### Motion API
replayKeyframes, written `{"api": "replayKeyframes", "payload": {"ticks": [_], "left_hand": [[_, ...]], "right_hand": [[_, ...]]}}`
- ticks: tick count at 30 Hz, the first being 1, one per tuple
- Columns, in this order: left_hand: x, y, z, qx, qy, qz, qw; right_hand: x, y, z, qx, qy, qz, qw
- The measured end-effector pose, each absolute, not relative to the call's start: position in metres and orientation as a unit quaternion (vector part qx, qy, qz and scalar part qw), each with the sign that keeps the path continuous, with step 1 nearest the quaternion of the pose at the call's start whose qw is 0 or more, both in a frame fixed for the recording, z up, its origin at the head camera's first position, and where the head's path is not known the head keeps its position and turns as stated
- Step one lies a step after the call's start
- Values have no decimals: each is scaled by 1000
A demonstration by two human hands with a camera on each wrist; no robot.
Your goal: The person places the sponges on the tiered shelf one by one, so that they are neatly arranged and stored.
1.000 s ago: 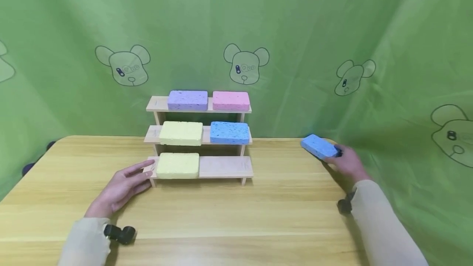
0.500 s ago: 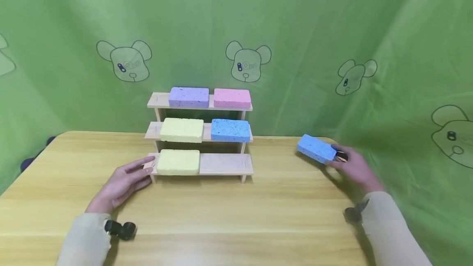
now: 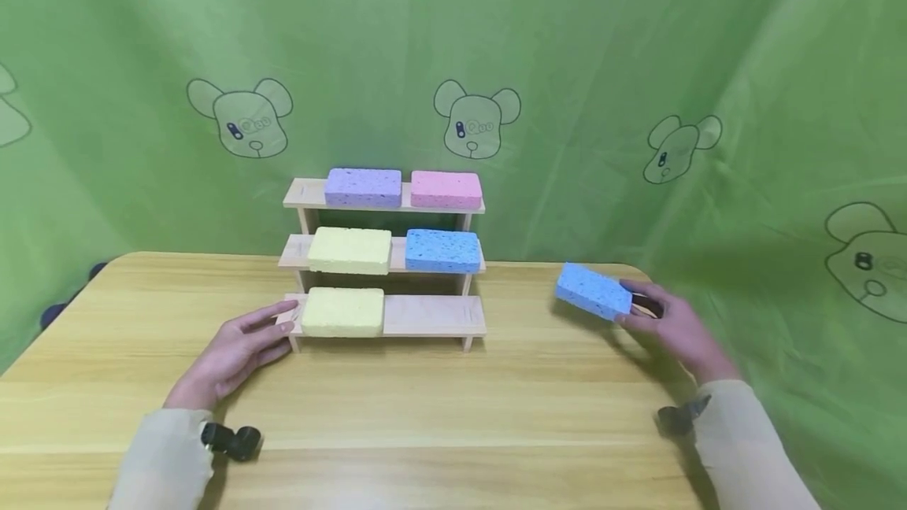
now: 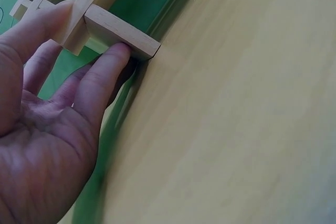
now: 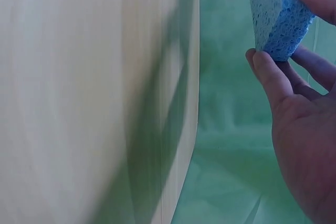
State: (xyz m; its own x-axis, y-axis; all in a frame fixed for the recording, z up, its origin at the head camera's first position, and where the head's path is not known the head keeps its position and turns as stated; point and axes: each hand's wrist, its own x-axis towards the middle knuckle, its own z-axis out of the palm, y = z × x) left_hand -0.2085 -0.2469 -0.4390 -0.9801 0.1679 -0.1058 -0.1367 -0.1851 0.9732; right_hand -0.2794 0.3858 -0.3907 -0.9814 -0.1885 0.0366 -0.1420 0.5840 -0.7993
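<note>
My right hand point(image 3: 669, 325) pinches one end of a blue sponge point(image 3: 594, 291) between thumb and fingers, raised over the table's back right. The sponge's porous side point(image 5: 289, 19) shows in the right wrist view. My left hand point(image 3: 241, 349) grips the left end of a three-tier wooden rack point(image 3: 432, 315); in the left wrist view a fingertip presses its leg point(image 4: 118, 30). A yellow sponge point(image 3: 343, 312) lies on the bottom shelf's left. The middle shelf bears a yellow sponge point(image 3: 350, 249) and a blue one; purple point(image 3: 364, 187) and pink point(image 3: 446, 190) sponges lie on top.
The rack stands on a light wooden table point(image 3: 425, 415) near its back edge. A green curtain point(image 3: 581, 61) with mouse-like face drawings hangs behind the table and along its right side.
My right hand has lifted the blue sponge from near the table's back right corner and moved it left, toward the rack. The left hand stays at the rack's end.
</note>
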Motion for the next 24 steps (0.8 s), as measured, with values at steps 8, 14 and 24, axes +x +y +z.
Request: {"api": "replayKeyframes", "payload": {"ticks": [8,14,24], "left_hand": [[-212,-248,-435,24,637,764,98],[-212,-251,-434,22,638,763,97],[-207,-247,-440,22,630,767,116]], "right_hand": [[-276,375,-385,-110,862,-495,28],[-275,363,-384,-132,852,-505,29],[-266,349,-386,-175,843,-508,11]]}}
